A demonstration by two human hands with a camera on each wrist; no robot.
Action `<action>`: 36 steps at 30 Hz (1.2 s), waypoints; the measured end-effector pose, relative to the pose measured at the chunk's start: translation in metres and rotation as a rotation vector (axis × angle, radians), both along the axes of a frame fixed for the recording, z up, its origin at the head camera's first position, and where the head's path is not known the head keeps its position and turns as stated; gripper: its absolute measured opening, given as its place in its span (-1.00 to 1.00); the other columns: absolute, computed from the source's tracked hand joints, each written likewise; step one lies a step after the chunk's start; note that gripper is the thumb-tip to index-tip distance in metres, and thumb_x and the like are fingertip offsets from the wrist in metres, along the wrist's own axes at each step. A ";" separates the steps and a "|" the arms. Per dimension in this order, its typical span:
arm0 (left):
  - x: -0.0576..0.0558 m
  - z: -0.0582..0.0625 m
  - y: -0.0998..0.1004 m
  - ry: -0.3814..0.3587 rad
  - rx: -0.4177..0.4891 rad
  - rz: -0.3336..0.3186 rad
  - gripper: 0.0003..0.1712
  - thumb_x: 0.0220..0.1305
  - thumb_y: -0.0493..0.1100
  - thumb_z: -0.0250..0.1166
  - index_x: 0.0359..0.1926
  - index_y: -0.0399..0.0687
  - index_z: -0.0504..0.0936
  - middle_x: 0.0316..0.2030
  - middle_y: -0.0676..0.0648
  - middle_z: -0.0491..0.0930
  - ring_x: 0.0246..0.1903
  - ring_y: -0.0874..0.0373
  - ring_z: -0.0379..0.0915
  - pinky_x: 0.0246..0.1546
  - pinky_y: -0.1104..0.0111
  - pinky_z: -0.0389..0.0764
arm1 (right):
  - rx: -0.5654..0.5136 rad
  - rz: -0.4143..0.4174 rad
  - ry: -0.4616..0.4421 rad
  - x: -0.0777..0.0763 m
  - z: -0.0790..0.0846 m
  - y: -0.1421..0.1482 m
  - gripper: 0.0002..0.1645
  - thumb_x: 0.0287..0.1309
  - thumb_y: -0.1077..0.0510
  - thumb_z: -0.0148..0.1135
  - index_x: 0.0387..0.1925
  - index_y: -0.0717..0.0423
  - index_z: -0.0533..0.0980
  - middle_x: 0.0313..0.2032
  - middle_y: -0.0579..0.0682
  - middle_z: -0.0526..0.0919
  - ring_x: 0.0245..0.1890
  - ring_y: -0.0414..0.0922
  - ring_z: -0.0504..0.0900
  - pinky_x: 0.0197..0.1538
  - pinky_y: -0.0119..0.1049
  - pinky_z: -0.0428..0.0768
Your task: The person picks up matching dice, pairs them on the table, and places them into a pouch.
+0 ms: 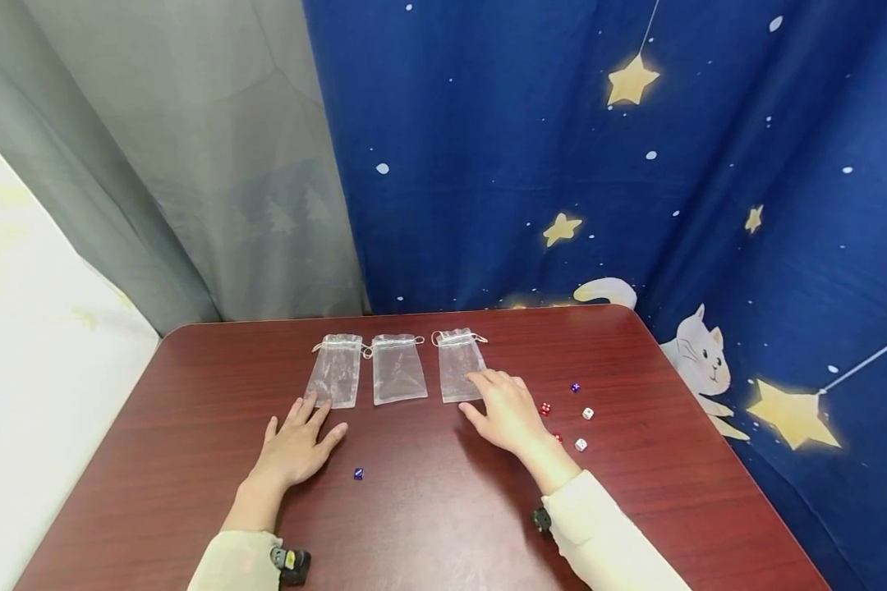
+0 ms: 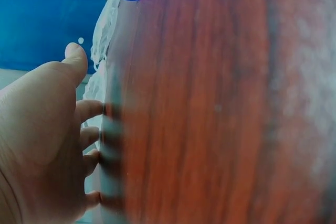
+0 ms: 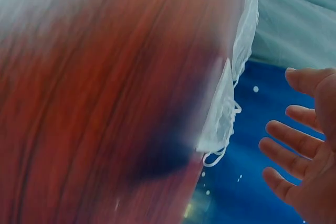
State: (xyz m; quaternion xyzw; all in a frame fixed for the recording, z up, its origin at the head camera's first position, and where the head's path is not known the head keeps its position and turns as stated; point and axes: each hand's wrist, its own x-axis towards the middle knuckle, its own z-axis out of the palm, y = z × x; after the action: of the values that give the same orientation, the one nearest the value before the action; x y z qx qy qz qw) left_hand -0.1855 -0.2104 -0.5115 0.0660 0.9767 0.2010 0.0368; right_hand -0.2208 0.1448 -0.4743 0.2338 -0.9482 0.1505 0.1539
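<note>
We see left bag and right bag at 9 and 3 o'clock of middle bag, all flat, mouths at 12, probably for easy access. Left hand spread, gripping nothing, fingertips over left bag's bottom edge, perhaps steadying it. Right hand relaxed, fingers extended, empty, raised by right bag's lower corner. Lone blue die at middle bag's 7 o'clock; other dice around right hand's 3 o'clock, seemingly kept aside.
</note>
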 end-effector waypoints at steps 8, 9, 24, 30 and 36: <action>0.000 0.001 0.000 0.006 0.005 -0.001 -0.11 0.50 0.38 -0.09 0.51 -0.20 0.25 0.54 -0.35 0.01 0.51 -0.35 -0.15 0.37 -0.40 -0.20 | -0.016 -0.041 0.002 -0.003 -0.001 0.020 -0.42 0.16 -0.06 0.46 0.14 0.13 0.60 0.01 0.06 0.68 0.04 0.06 0.63 0.04 0.03 0.52; 0.000 0.001 0.000 0.006 0.006 -0.001 -0.11 0.50 0.37 -0.09 0.51 -0.20 0.25 0.54 -0.35 0.01 0.51 -0.35 -0.15 0.37 -0.40 -0.20 | -0.017 -0.048 0.001 -0.003 -0.001 0.022 -0.42 0.16 -0.05 0.46 0.14 0.13 0.60 0.01 0.06 0.68 0.04 0.06 0.63 0.03 0.02 0.52; 0.000 0.001 -0.002 0.011 0.013 0.002 -0.12 0.50 0.37 -0.06 0.51 -0.21 0.26 0.53 -0.35 0.01 0.51 -0.35 -0.14 0.37 -0.39 -0.20 | -0.008 -0.106 -0.023 -0.007 -0.001 0.055 -0.47 0.21 -0.02 0.42 0.14 0.14 0.58 0.05 0.10 0.66 0.09 0.11 0.62 0.10 0.10 0.50; 0.000 0.002 -0.002 0.017 0.012 0.001 -0.12 0.49 0.37 -0.05 0.51 -0.20 0.26 0.53 -0.35 0.02 0.51 -0.35 -0.13 0.37 -0.39 -0.19 | -0.004 -0.153 -0.052 -0.009 0.000 0.070 -0.46 0.22 -0.02 0.41 0.15 0.16 0.58 0.07 0.14 0.65 0.11 0.13 0.61 0.10 0.10 0.50; 0.000 0.000 -0.001 0.009 0.015 0.000 -0.10 0.49 0.38 -0.06 0.51 -0.20 0.26 0.53 -0.35 0.01 0.51 -0.35 -0.14 0.37 -0.39 -0.20 | -0.014 -0.173 -0.066 -0.011 -0.003 0.084 -0.48 0.22 0.01 0.41 0.14 0.17 0.58 0.05 0.17 0.66 0.10 0.15 0.62 0.11 0.15 0.51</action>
State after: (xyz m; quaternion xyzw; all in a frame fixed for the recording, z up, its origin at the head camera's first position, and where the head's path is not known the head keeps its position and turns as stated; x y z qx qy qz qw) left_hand -0.1857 -0.2116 -0.5112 0.0671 0.9753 0.2079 0.0318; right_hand -0.2314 0.2287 -0.4773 0.1448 -0.9683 0.1510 0.1367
